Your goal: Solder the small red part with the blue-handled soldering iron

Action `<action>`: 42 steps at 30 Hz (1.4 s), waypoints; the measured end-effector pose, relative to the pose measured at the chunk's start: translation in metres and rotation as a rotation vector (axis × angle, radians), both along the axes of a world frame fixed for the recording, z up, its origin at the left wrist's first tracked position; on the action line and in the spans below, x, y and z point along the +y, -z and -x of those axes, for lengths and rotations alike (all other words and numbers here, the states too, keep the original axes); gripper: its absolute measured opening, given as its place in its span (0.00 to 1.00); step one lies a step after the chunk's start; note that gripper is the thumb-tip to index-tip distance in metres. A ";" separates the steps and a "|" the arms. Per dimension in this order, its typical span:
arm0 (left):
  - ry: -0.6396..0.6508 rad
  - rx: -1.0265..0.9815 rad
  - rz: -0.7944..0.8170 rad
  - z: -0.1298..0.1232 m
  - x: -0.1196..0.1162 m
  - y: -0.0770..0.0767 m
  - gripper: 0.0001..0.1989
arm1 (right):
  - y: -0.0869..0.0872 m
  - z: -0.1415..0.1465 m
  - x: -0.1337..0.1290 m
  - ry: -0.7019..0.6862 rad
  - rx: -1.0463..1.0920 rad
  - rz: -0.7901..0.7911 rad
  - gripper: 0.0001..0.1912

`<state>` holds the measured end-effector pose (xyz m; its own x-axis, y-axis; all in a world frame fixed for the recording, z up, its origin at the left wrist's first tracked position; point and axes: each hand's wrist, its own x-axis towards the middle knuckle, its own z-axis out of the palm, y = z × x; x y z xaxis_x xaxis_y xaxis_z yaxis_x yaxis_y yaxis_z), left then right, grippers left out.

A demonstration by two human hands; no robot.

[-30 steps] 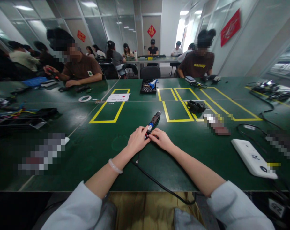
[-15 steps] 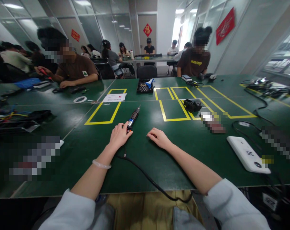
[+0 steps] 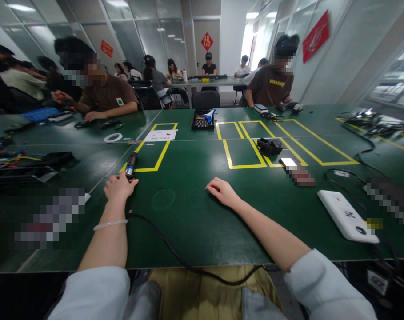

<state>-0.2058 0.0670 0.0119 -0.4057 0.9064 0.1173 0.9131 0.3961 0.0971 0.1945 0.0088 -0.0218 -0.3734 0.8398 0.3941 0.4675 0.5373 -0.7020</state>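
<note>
My left hand point(image 3: 118, 189) is closed round the rear end of a dark electric screwdriver point(image 3: 131, 166) with a blue band, low over the green table point(image 3: 175, 240) at the left. The tool's front lies over the left edge of a yellow tape frame point(image 3: 162, 155). A black cable point(image 3: 168, 244) runs from its rear to the table's front edge. My right hand point(image 3: 222, 191) rests on the table right of centre, fingers curled in; whether anything is in them is hidden.
Near the tape frame are a paper sheet point(image 3: 161, 135) and a white ring point(image 3: 113, 138). Farther back stands a black tray point(image 3: 202, 120). A black device point(image 3: 269, 146), a phone point(image 3: 297, 171) and a white power bank point(image 3: 346, 216) lie right. Two people sit opposite.
My left hand has moved left with the screwdriver, which now points more straight ahead, and the cable has followed. My right hand has stayed in place.
</note>
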 end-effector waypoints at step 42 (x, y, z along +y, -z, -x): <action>0.865 -1.207 0.218 -0.189 -0.046 0.016 0.21 | -0.001 0.008 -0.004 -0.140 0.199 0.254 0.14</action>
<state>-0.0166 0.0215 -0.0041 0.4982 0.8654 -0.0535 0.2825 -0.1037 0.9536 0.1862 0.0046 -0.0203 -0.4287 0.8664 0.2562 0.2417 0.3832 -0.8915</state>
